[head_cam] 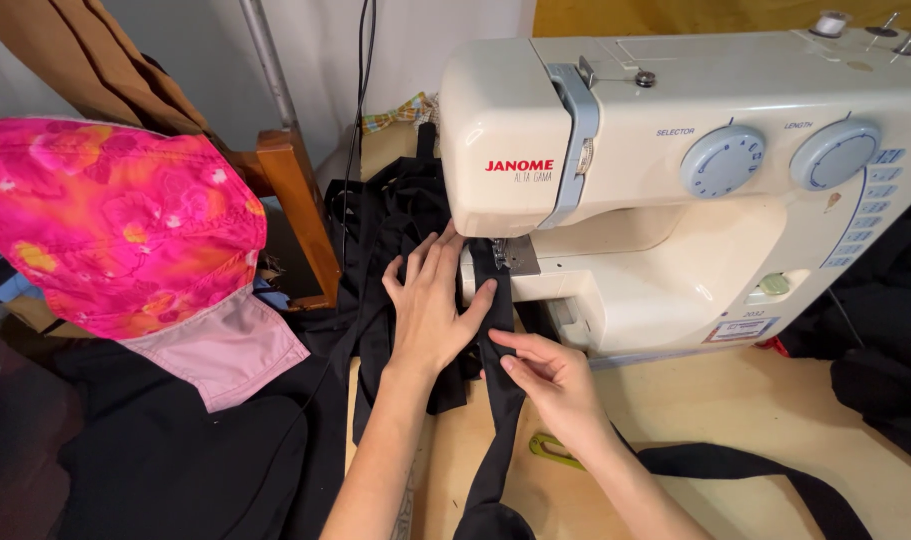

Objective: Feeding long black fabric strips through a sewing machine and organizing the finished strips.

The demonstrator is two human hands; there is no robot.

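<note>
A cream sewing machine (695, 190) with two pale blue dials stands on a wooden table (735, 410). A narrow black fabric strip (503, 400) runs from the table's front edge up under the metal presser foot (503, 254). My left hand (430, 305) lies flat on the black cloth just left of the presser foot, fingers spread and pointing toward the needle. My right hand (550, 375) pinches the strip a little nearer to me, thumb and fingers closed on its edge.
A bright pink floral cloth piece with a pale pink lining (125, 240) lies at the left over black fabric (175, 450). A wooden chair frame (300, 200) stands behind it. A green-handled tool (550, 450) peeks out under my right wrist. More black cloth (885, 340) lies at right.
</note>
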